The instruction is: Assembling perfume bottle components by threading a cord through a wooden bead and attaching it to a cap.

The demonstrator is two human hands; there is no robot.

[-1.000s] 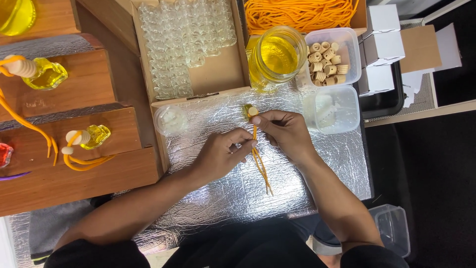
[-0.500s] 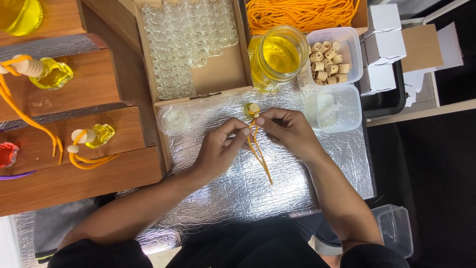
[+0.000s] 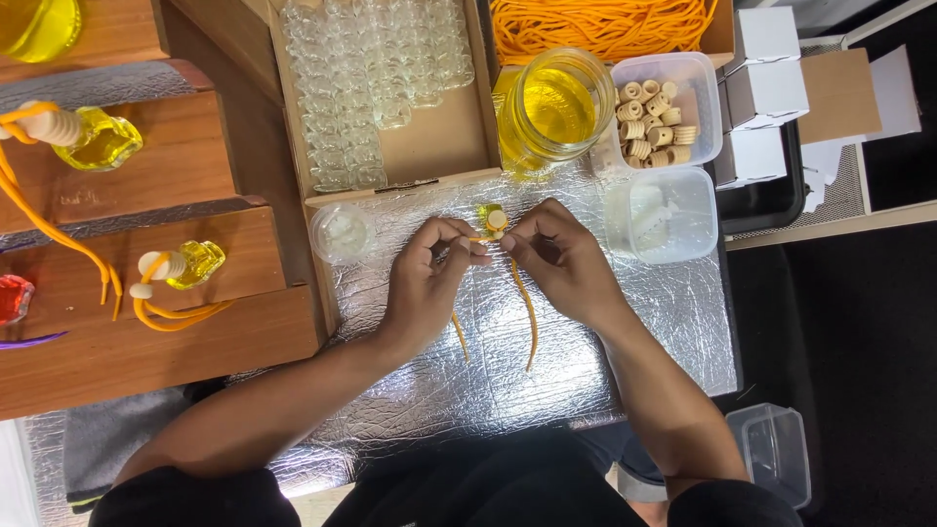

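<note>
Left hand (image 3: 425, 278): pinching the orange cord (image 3: 527, 312), moved slightly apart from the right.
Right hand (image 3: 556, 259): pinching the cord beside the small yellow bottle (image 3: 490, 217).
Cord: now two strands trailing on the foil-covered bench (image 3: 634, 322).

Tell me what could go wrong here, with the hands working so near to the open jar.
The left hand and right hand pull an orange cord at a small bottle; it might tip. The open jar of yellow liquid stands close behind, so a jerk could perhaps knock it.
</note>
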